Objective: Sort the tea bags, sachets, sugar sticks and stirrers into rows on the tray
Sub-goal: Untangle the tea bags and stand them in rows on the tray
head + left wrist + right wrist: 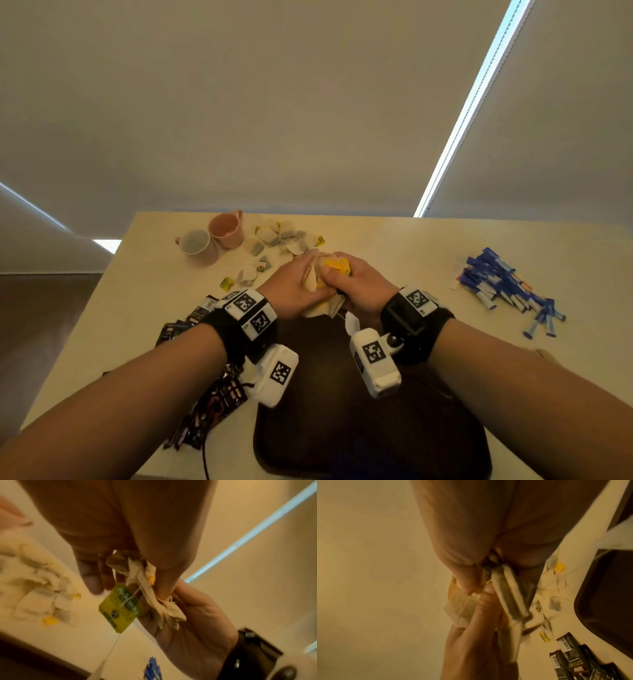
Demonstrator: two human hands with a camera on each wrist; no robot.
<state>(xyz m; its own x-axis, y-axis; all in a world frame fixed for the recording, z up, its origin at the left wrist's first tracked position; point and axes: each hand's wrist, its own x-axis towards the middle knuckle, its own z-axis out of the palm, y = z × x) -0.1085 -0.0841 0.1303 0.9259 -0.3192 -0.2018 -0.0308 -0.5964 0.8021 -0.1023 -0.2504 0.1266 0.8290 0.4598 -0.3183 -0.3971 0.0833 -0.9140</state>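
Note:
Both hands hold one bunch of tea bags (323, 281) above the far edge of the dark brown tray (370, 428). My left hand (291, 291) grips the bunch from the left, my right hand (356, 284) from the right, thumb on a yellow tag. In the left wrist view the crumpled tea bags (163, 604) hang between the two hands, with a green tag (121, 608) dangling on its string. The right wrist view shows the stacked tea bags (510, 596) pinched between the fingers. More loose tea bags (281, 240) lie on the table beyond the hands.
Two mugs, white (197, 245) and pink (227, 228), stand at the back left. Black sachets (212, 404) lie left of the tray. A heap of blue sugar sticks (507, 289) lies at the right. The cream table (411, 246) ends at a wall.

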